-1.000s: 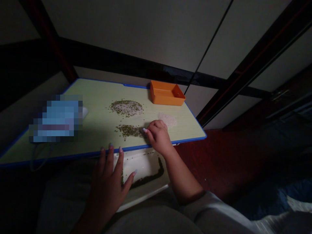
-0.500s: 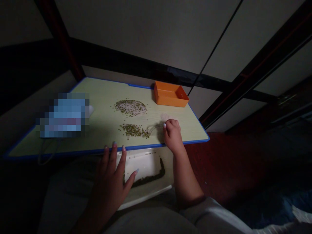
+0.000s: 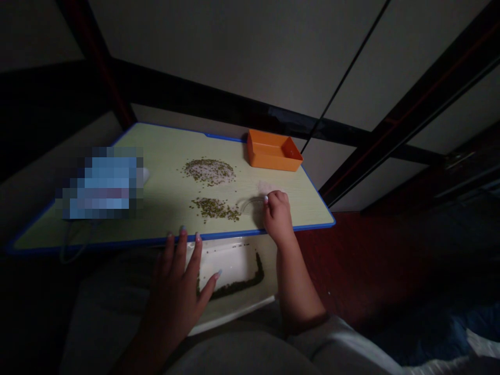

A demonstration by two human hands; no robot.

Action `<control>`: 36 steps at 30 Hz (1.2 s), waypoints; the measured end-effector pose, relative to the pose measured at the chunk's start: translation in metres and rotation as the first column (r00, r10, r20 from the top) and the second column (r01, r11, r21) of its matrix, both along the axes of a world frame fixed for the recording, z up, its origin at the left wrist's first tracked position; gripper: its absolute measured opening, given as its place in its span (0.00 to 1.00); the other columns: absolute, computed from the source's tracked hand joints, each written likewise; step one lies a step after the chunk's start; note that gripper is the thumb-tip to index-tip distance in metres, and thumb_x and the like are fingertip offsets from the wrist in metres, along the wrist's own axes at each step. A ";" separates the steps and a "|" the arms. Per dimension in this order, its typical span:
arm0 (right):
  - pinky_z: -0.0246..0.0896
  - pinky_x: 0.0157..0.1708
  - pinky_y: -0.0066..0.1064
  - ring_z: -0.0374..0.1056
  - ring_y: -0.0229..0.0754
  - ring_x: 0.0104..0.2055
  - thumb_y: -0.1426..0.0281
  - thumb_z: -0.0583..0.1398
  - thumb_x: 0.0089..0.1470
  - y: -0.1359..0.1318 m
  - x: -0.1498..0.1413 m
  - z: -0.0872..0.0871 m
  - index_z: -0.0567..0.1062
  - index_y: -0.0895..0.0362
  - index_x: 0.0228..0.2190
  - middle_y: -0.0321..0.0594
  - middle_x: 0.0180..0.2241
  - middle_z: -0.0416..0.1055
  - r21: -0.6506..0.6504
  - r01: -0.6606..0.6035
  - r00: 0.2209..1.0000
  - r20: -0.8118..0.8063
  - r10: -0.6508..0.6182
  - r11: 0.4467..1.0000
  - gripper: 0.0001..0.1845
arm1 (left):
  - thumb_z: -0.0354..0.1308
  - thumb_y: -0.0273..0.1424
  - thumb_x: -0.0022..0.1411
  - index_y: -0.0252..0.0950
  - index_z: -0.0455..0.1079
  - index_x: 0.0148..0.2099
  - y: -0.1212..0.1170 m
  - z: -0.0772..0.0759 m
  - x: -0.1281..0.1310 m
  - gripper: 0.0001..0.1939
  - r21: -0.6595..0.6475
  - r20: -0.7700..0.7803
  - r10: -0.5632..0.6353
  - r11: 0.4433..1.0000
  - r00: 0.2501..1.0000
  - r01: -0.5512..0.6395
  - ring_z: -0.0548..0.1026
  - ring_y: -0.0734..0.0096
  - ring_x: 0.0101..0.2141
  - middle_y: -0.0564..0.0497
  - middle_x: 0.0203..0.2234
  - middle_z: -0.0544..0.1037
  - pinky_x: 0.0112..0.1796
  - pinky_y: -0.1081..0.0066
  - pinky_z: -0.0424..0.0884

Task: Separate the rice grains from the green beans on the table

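My right hand [image 3: 276,216] is closed on a clear, thin-rimmed curved thing [image 3: 250,203] at the right of the table; most of it is hidden by the fingers or hard to make out. Just left of its rim lies a small heap of green beans or seeds [image 3: 216,208]. Farther back is a second heap [image 3: 210,172], where green bits mix with pale grains. My left hand [image 3: 182,276] has its fingers spread, tips at the table's near edge. Beneath that edge is a white tub [image 3: 230,265] with dark green bits along its inner sides, partly covered by the left hand.
An orange open box [image 3: 275,151] stands at the table's back right. A patch of pale grains [image 3: 267,186] lies behind my right hand. To the left sits a blurred-out blue object [image 3: 105,182] with a cord. The table [image 3: 164,151] has a blue rim and stands by cabinet panels.
My right hand has shifted very slightly right with the clear thing, leaving a little more room between its rim and the near heap. My left hand stays where it was.
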State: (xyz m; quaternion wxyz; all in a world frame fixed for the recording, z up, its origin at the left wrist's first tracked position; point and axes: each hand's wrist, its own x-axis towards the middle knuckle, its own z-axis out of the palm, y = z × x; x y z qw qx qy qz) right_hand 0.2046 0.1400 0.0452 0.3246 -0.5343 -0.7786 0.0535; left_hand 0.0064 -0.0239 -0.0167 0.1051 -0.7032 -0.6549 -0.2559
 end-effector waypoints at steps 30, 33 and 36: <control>0.54 0.42 0.38 0.59 0.48 0.44 0.71 0.50 0.63 0.002 -0.002 -0.003 0.70 0.54 0.30 0.44 0.39 0.69 0.024 -0.063 0.997 0.034 0.062 0.998 0.12 | 0.53 0.42 0.63 0.37 0.37 0.72 0.000 -0.002 0.000 0.43 0.010 0.053 -0.025 1.000 0.998 0.024 0.42 0.36 0.69 0.32 0.71 0.44 0.60 0.39 0.57; 0.52 0.41 0.37 0.59 0.47 0.44 0.71 0.51 0.63 0.001 -0.002 -0.003 0.70 0.53 0.30 0.43 0.40 0.70 0.025 -0.042 0.998 0.046 0.041 0.999 0.11 | 0.53 0.41 0.63 0.37 0.36 0.72 0.000 -0.002 -0.001 0.43 0.006 0.054 -0.024 1.000 0.998 0.024 0.42 0.36 0.69 0.32 0.71 0.44 0.60 0.38 0.57; 0.51 0.40 0.37 0.58 0.48 0.45 0.70 0.51 0.63 0.000 -0.002 -0.003 0.70 0.53 0.31 0.43 0.41 0.70 0.009 -0.042 0.997 0.060 0.041 0.999 0.11 | 0.53 0.41 0.63 0.36 0.37 0.72 0.000 -0.001 -0.001 0.43 0.003 0.045 -0.026 1.000 0.999 0.026 0.42 0.35 0.69 0.31 0.70 0.45 0.60 0.38 0.57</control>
